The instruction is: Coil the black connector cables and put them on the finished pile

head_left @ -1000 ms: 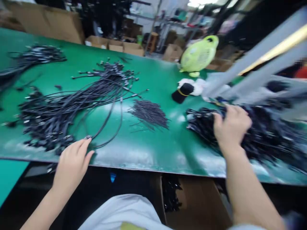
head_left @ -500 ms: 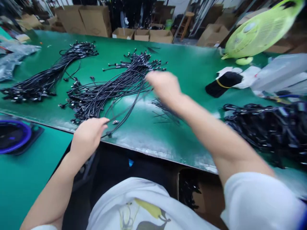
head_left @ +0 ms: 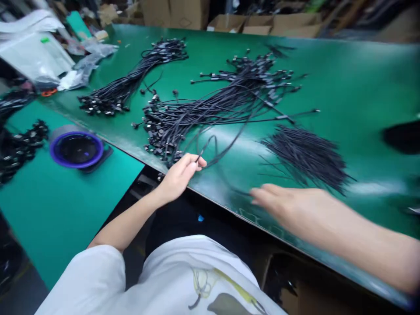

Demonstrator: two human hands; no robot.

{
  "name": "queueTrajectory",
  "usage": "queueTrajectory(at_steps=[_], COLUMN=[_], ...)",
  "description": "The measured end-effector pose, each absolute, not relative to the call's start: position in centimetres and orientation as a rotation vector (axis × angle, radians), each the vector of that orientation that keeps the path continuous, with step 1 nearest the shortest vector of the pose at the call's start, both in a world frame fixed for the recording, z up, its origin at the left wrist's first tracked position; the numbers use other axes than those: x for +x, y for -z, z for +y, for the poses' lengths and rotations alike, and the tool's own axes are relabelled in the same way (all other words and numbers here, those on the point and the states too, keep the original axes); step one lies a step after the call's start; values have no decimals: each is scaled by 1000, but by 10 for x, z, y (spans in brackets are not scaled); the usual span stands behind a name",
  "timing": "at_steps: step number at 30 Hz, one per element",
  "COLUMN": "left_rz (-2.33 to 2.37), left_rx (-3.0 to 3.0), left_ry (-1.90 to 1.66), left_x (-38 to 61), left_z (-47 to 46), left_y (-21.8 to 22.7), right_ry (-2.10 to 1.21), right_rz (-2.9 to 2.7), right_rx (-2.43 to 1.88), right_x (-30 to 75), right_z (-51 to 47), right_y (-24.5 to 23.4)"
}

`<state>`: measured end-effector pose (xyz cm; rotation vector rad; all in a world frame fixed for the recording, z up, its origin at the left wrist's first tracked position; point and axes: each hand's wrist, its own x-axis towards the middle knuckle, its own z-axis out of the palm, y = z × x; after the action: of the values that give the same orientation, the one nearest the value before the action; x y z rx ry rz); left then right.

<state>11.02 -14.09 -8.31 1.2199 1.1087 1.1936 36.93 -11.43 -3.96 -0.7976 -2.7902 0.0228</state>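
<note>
My left hand (head_left: 180, 175) is at the table's front edge, its fingers pinched on a black cable (head_left: 227, 151) that loops up and to the right. To its right, my right hand (head_left: 282, 201) hovers low over the table, blurred by motion. A dark strand runs into its closed fingertips, apparently part of the same cable. Just behind my hands lies a spread pile of black cables (head_left: 210, 105) with small connectors at both ends. Beyond my right hand is a heap of thin black strips (head_left: 305, 155) that look like cable ties.
A second cable bundle (head_left: 138, 74) lies farther back left on the green table (head_left: 344, 87). A purple-rimmed round dish (head_left: 77, 148) sits on the lower green surface at left, near more cables (head_left: 19, 148). Cardboard boxes (head_left: 292, 25) line the far edge. A black bundle (head_left: 402, 137) is at far right.
My right hand has moved from the cable pile toward the front edge, drawing a strand with it. My left hand keeps its pinch. The view has swung left, and the strip heap is now uncovered.
</note>
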Motion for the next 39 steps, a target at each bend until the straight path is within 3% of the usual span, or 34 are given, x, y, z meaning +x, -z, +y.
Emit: queueTrajectory(at_steps=[5, 9, 14, 17, 20, 24, 28, 35, 39], left_rz=[926, 686, 598, 669, 816, 985, 969, 808, 948], left_rx=[1346, 1050, 564, 483, 740, 1296, 1444, 899, 908], left_ry=[-837, -692, -1116, -1388, -1348, -1066, -802, -996, -1099], left_x=[145, 121, 77, 74, 95, 134, 147, 164, 169], left_z=[-160, -158, -155, -151, -147, -155, -169, -171, -179], left_y=[86, 83, 64, 60, 71, 83, 81, 99, 112], right_ry=[79, -206, -397, -153, -33, -352, -572, -1484, -1673], right_rz=[-2842, -2698, -2490, -2535, -2666, -2704, -2349, -1350, -949], right_rx=[-963, -1127, -1174, -1022, -709, -456, -746, -1011, -878], right_x=[365, 398, 442, 433, 401, 364, 358, 331, 315], right_z=[-106, -65, -69, -97, -131, -145, -126, -123, -130], right_y=[15, 27, 70, 87, 84, 66, 63, 108, 109])
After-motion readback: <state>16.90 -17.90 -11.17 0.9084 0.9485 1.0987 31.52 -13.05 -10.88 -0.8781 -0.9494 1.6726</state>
